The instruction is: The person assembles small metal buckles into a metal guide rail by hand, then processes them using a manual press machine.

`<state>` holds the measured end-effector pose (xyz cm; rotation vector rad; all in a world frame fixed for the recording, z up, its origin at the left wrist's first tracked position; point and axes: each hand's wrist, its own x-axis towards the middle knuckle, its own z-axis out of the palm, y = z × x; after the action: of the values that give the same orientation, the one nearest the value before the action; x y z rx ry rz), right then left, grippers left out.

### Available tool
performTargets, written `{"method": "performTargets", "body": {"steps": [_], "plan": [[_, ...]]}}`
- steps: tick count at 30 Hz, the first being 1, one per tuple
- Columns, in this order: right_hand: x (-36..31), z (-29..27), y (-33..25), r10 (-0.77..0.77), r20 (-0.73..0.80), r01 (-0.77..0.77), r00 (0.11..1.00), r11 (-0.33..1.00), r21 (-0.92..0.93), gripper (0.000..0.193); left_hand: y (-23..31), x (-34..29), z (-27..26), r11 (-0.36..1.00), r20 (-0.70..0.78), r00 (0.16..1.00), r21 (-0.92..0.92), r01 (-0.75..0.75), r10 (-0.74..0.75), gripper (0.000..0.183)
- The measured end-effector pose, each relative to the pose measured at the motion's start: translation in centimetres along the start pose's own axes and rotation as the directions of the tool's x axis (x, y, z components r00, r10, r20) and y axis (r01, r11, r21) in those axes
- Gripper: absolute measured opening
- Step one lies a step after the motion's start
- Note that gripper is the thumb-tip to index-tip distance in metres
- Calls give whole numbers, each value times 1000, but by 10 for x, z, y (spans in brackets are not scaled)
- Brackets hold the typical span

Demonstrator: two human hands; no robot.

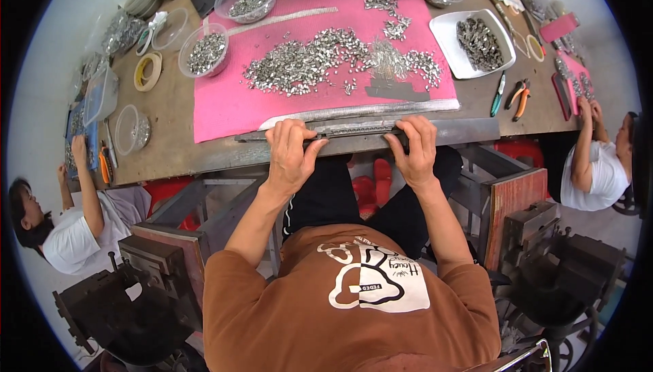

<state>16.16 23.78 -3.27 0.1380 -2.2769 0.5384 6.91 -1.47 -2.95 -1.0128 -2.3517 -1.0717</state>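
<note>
A narrow dark metal bar (357, 129) with a row of small parts or slots along its middle lies at the near edge of the table. My left hand (289, 156) is closed on its left end, thumb pointing inward. Around its right end is my right hand (416, 151), with the fingers curled over the far side. Just beyond the bar, a pink mat (224, 110) carries a spread of small shiny metal pieces (299, 62). Fine metal pins (388, 59) and a flat grey strip (398, 92) lie there too.
Plastic bowls of metal pieces (206, 54) stand behind and left; a white tray (445, 42) holds darker pieces. Orange-handled pliers (522, 102), a teal-handled tool (498, 95) and a tape roll (147, 73) lie about. Co-workers sit left (81, 229) and right (598, 168). Machinery (136, 304) flanks me.
</note>
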Motion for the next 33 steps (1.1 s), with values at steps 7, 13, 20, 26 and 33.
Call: {"method": "performTargets", "body": {"steps": [7, 13, 20, 26, 33], "plan": [[13, -10, -2, 18, 57, -20, 998, 999, 27, 41, 2, 6, -3, 1000, 10, 1000, -5, 10, -10, 34], [33, -19, 6, 100, 239, -135, 966, 982, 135, 38, -4, 24, -8, 996, 118, 989, -10, 92, -90, 27], [39, -21, 6, 130, 289, -183, 948, 970, 162, 35, 9, 58, 6, 974, 260, 940, 1, -228, 219, 34], [39, -20, 7, 135, 272, -183, 953, 970, 161, 37, 3, 76, 19, 952, 419, 877, 82, -295, 235, 40], [42, -25, 7, 110, 298, -166, 948, 971, 169, 34, -9, 66, -9, 948, 422, 901, 233, -216, 101, 41]]}}
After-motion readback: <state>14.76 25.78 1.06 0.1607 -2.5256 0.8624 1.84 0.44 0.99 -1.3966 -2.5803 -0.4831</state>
